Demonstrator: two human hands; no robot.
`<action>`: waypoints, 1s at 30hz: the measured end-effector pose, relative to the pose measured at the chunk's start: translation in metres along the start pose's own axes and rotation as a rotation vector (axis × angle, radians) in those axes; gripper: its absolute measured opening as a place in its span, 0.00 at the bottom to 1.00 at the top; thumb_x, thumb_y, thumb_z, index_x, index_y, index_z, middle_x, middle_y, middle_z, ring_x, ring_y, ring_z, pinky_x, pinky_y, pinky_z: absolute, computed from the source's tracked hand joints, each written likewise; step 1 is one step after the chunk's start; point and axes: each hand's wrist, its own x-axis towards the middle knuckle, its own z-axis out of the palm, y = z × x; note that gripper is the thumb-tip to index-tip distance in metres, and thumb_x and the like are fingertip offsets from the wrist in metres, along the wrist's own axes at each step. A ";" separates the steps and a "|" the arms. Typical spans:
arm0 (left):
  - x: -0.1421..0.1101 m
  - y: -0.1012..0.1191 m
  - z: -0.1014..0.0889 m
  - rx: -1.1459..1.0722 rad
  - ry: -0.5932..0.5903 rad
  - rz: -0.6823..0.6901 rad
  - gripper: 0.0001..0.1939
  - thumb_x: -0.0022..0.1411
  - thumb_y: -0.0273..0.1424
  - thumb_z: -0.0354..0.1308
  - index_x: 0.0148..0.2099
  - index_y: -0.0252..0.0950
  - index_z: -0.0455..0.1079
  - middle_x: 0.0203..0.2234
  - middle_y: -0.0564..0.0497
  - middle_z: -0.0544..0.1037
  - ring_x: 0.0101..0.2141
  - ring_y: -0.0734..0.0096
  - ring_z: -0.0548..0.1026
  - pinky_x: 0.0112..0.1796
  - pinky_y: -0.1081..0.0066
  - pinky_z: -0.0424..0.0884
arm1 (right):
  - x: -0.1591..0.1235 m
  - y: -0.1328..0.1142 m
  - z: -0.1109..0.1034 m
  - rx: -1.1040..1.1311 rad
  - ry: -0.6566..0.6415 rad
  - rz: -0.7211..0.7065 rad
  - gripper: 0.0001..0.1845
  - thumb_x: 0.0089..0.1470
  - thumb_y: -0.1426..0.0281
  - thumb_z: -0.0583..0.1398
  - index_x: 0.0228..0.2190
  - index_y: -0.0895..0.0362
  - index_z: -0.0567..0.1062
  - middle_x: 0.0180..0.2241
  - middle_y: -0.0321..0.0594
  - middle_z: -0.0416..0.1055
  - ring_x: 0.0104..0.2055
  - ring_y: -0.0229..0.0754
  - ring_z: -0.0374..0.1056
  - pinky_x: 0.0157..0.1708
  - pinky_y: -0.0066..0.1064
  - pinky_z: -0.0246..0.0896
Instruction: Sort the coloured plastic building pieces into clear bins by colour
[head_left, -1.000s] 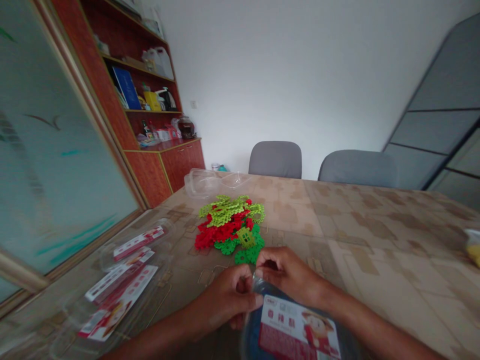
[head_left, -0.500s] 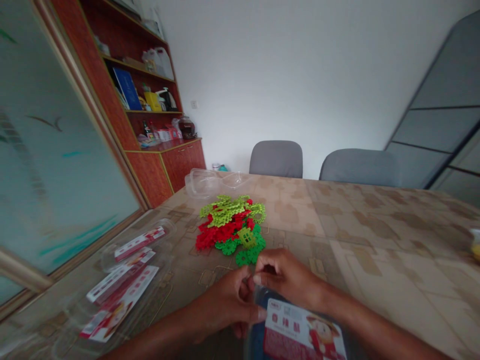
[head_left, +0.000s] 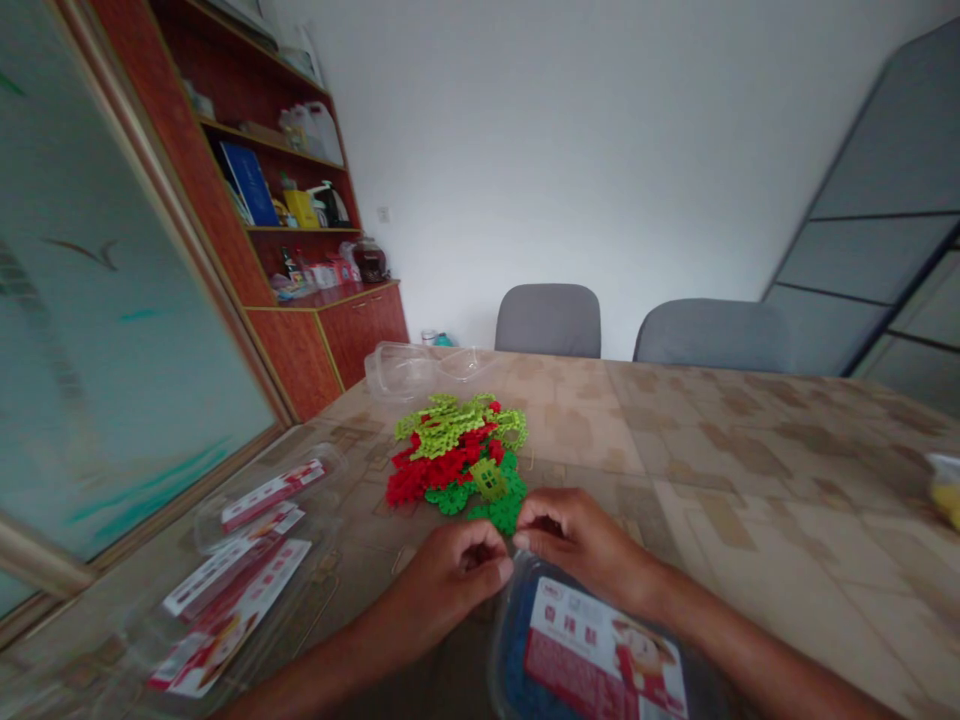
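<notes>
A clear plastic container [head_left: 517, 640] with a white and red label [head_left: 600, 650] on its lid stands in front of me, with something blue inside. My left hand [head_left: 454, 570] is curled, thumb and fingertips pinched at the container's far left corner. At the same corner my right hand [head_left: 574, 530] pinches the rim, its forearm reaching along the lid's right side. Just beyond the hands lies a pile of flat plastic building pieces: lime green pieces [head_left: 442, 430] on top, red pieces [head_left: 427, 475] in the middle, darker green pieces [head_left: 450, 498] nearest me.
Several clear lids [head_left: 247, 585] with red and white labels lie at the left. Clear empty containers [head_left: 405, 370] stand behind the pile. A container with yellow contents [head_left: 946, 490] shows at the right edge. Two grey chairs [head_left: 547, 320] stand beyond the table.
My left hand has shifted slightly left, its thumb moving off the lid to the container's corner. The right hand remains at that corner. The view has shifted slightly.
</notes>
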 end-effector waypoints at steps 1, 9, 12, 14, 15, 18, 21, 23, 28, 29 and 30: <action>0.000 -0.001 0.002 -0.012 -0.003 0.001 0.12 0.59 0.39 0.55 0.32 0.34 0.64 0.23 0.57 0.64 0.27 0.74 0.62 0.28 0.75 0.57 | -0.001 0.000 0.000 -0.028 0.008 0.008 0.11 0.58 0.68 0.57 0.28 0.59 0.74 0.25 0.35 0.71 0.28 0.36 0.65 0.27 0.25 0.55; -0.003 -0.013 0.015 -0.159 -0.063 0.046 0.16 0.50 0.32 0.65 0.34 0.37 0.58 0.26 0.59 0.66 0.27 0.76 0.63 0.28 0.77 0.59 | -0.007 -0.014 -0.007 -0.133 0.036 -0.018 0.13 0.62 0.66 0.54 0.29 0.57 0.73 0.26 0.35 0.71 0.28 0.36 0.66 0.29 0.25 0.55; -0.002 -0.009 0.012 -0.173 -0.069 0.056 0.13 0.52 0.32 0.62 0.35 0.36 0.60 0.27 0.57 0.68 0.28 0.74 0.65 0.30 0.76 0.61 | -0.008 -0.015 -0.009 -0.079 0.065 -0.036 0.16 0.63 0.63 0.54 0.28 0.57 0.73 0.25 0.34 0.70 0.28 0.36 0.66 0.29 0.25 0.55; -0.002 -0.009 0.011 -0.154 -0.075 0.052 0.12 0.53 0.33 0.62 0.35 0.36 0.61 0.27 0.57 0.68 0.28 0.74 0.65 0.30 0.76 0.60 | -0.007 -0.013 -0.009 -0.060 0.047 -0.015 0.16 0.62 0.62 0.54 0.28 0.58 0.73 0.25 0.34 0.70 0.28 0.36 0.65 0.28 0.24 0.55; -0.001 -0.010 0.010 -0.142 -0.073 0.041 0.12 0.53 0.33 0.62 0.35 0.35 0.62 0.26 0.57 0.68 0.28 0.74 0.64 0.29 0.76 0.60 | -0.007 -0.012 -0.008 -0.053 0.035 -0.003 0.15 0.61 0.63 0.55 0.28 0.58 0.73 0.25 0.34 0.70 0.28 0.36 0.65 0.28 0.24 0.55; -0.002 -0.012 0.010 -0.100 -0.039 -0.010 0.12 0.49 0.30 0.63 0.33 0.35 0.62 0.25 0.58 0.65 0.26 0.76 0.62 0.28 0.76 0.58 | -0.005 -0.008 -0.005 -0.042 0.015 0.006 0.13 0.60 0.65 0.56 0.27 0.58 0.73 0.25 0.33 0.69 0.28 0.36 0.64 0.28 0.24 0.55; -0.005 -0.006 0.008 -0.104 -0.075 -0.051 0.15 0.45 0.28 0.65 0.34 0.35 0.63 0.25 0.59 0.65 0.26 0.76 0.62 0.27 0.77 0.57 | -0.006 -0.006 -0.005 -0.052 0.024 0.007 0.13 0.60 0.65 0.56 0.27 0.58 0.73 0.24 0.33 0.68 0.28 0.35 0.64 0.27 0.23 0.54; -0.007 0.000 0.006 -0.150 -0.141 -0.077 0.18 0.43 0.27 0.66 0.36 0.35 0.63 0.26 0.59 0.66 0.27 0.76 0.63 0.27 0.77 0.58 | -0.009 -0.007 -0.005 -0.067 0.029 -0.002 0.13 0.61 0.65 0.55 0.28 0.58 0.73 0.25 0.33 0.69 0.28 0.35 0.64 0.27 0.23 0.55; -0.010 0.007 0.005 -0.174 -0.146 -0.127 0.16 0.41 0.21 0.62 0.33 0.35 0.62 0.24 0.60 0.66 0.25 0.77 0.62 0.25 0.78 0.57 | -0.015 -0.017 -0.009 -0.133 0.024 -0.043 0.12 0.62 0.65 0.55 0.30 0.57 0.72 0.26 0.34 0.70 0.29 0.35 0.65 0.29 0.24 0.55; -0.010 0.007 0.005 -0.165 -0.134 -0.138 0.15 0.40 0.21 0.61 0.32 0.35 0.62 0.23 0.60 0.66 0.24 0.78 0.62 0.24 0.78 0.56 | -0.015 -0.019 -0.010 -0.148 0.022 -0.037 0.12 0.62 0.65 0.55 0.30 0.57 0.72 0.26 0.34 0.70 0.28 0.35 0.65 0.29 0.24 0.55; -0.010 0.007 0.005 -0.155 -0.123 -0.152 0.14 0.40 0.20 0.61 0.31 0.35 0.62 0.22 0.60 0.66 0.23 0.78 0.62 0.23 0.78 0.56 | -0.014 -0.022 -0.011 -0.162 0.018 -0.030 0.12 0.62 0.65 0.55 0.29 0.57 0.72 0.26 0.33 0.70 0.28 0.35 0.65 0.28 0.24 0.54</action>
